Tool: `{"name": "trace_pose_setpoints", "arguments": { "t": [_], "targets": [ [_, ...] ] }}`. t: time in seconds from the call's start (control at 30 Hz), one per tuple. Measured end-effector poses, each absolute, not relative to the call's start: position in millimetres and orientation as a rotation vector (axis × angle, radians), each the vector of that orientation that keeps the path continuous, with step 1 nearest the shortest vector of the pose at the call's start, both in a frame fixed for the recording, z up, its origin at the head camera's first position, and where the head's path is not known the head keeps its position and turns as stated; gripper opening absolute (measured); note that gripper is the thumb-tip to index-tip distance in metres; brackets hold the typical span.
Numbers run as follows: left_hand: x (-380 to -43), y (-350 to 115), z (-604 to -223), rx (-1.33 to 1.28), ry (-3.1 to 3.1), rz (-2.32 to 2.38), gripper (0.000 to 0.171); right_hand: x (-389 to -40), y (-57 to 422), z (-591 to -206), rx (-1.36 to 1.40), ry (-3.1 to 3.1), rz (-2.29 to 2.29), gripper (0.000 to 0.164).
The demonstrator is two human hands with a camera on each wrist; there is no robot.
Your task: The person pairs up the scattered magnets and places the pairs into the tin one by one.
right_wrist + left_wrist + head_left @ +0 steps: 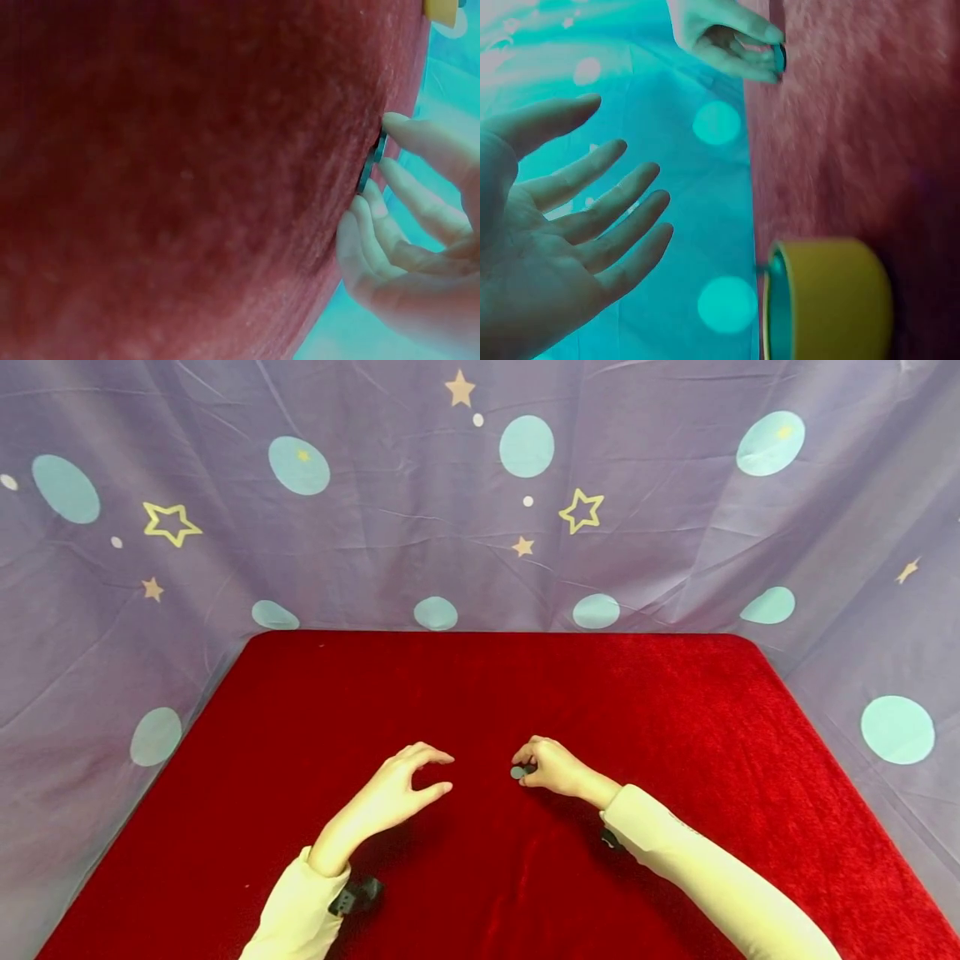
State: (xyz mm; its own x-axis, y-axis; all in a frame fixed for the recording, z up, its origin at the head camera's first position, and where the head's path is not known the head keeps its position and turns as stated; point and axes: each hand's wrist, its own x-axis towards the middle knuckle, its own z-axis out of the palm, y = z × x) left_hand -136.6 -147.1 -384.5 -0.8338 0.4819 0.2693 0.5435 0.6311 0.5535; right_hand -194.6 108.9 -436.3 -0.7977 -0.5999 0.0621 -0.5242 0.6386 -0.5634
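Note:
In the head view, my left hand [393, 789] hovers over the red table with thumb and fingers spread apart, holding nothing. The left wrist view shows its palm [547, 232] and straight, separated fingers. Across from it my right hand [555, 768] reaches down to the cloth. Its thumb and fingertips pinch a small flat grey disc [517, 772], with a darker piece just behind it. In the right wrist view, thin dark teal discs [373, 159] appear nearly edge-on between thumb and fingers at the cloth; their kind cannot be made out.
A red velvety cloth [480, 693] covers the table. A blurred yellow round container [840, 300] with a teal inside appears in the left wrist view; I cannot find it in the head view. A patterned lilac curtain [375, 552] closes off the back and sides.

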Motion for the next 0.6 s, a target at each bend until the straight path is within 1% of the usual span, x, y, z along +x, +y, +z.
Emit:
{"name": "trace_pose_setpoints", "arguments": {
  "t": [0.2, 0.37, 0.6],
  "targets": [
    [-130.3, -167.6, -388.2, -0.839, -2.749, -1.040, 0.029, -195.4, 107.5, -437.1, -0.944, 2.730, -0.849, 0.027],
    [-124.8, -180.3, -391.1, -0.754, -2.761, -1.107, 0.030, -196.0, 107.5, -438.8, -0.985, 2.744, -0.845, 0.025],
    [-116.0, -193.5, -399.9, -0.726, -2.718, -1.055, 0.032, -195.1, 107.9, -438.3, -1.014, 2.746, -0.852, 0.022]
  ]
}}
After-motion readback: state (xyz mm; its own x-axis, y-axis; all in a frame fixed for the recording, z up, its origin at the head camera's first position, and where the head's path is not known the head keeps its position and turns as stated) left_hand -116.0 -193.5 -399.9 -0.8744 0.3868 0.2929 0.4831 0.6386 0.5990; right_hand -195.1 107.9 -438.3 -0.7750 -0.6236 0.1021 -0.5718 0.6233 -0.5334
